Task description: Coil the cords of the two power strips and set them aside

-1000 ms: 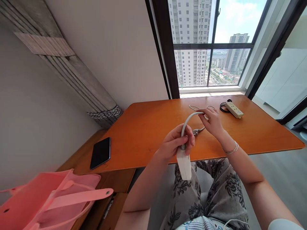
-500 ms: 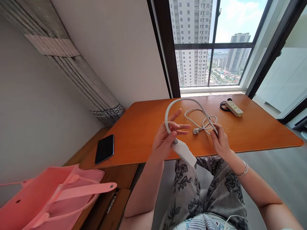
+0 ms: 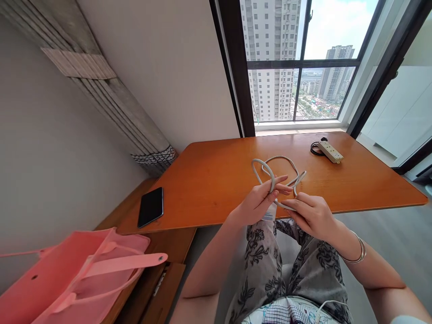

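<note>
A white power cord [image 3: 263,164] loops up from between my two hands, and more of it lies in loose curls on the tabletop. My left hand [image 3: 258,202] is closed around a loop of the cord, with its fingertips pointing right. Under that hand the white block [image 3: 269,213] at the cord's end shows only in part, over the table's front edge. My right hand [image 3: 312,217] pinches a stretch of the same cord between thumb and fingers, close to the left fingertips. The cord's plug is not visible now.
On the orange-brown table [image 3: 202,189], a black phone [image 3: 150,207] lies at the left. A beige power strip [image 3: 330,150] with a coiled black cord sits at the back right. A pink bag [image 3: 74,279] stands at the lower left. Behind the table is a window.
My hands have come together over the table's front edge. The big cord arch has become a smaller loop at my left hand, and the white block is now mostly covered.
</note>
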`<act>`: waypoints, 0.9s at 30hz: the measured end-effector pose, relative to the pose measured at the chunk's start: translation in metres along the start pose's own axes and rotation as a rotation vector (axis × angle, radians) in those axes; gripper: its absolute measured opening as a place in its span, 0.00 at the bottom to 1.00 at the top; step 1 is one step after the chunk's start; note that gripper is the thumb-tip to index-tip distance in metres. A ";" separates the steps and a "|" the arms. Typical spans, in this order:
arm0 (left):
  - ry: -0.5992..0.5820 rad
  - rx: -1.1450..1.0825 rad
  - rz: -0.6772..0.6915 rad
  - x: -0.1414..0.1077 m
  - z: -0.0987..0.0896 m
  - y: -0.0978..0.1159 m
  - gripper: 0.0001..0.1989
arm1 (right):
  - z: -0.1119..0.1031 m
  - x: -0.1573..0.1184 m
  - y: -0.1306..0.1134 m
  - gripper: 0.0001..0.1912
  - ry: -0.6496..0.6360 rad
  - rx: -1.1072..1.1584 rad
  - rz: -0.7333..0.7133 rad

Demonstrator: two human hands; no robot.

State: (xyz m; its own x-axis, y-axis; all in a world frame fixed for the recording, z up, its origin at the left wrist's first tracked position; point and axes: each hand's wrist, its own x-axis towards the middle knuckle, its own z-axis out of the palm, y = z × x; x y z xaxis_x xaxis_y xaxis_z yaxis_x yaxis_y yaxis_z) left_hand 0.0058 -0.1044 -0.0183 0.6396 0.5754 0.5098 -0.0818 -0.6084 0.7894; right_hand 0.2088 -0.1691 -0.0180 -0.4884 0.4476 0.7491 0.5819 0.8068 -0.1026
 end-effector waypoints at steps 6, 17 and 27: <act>-0.053 -0.229 -0.221 -0.001 0.007 0.005 0.23 | -0.014 0.013 -0.002 0.10 0.085 0.119 0.006; -0.416 -0.986 -0.347 -0.010 0.020 0.005 0.23 | -0.014 0.036 0.023 0.18 -0.062 0.533 0.251; -0.101 -0.986 -0.268 -0.005 0.023 0.010 0.16 | 0.003 0.042 0.014 0.18 0.119 0.903 0.631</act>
State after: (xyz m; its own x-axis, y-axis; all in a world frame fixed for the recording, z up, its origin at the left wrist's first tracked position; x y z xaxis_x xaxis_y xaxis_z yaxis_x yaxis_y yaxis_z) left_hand 0.0192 -0.1260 -0.0204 0.7866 0.5500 0.2806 -0.4897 0.2791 0.8260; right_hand 0.1947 -0.1384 0.0100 -0.1772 0.8765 0.4477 -0.0078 0.4536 -0.8912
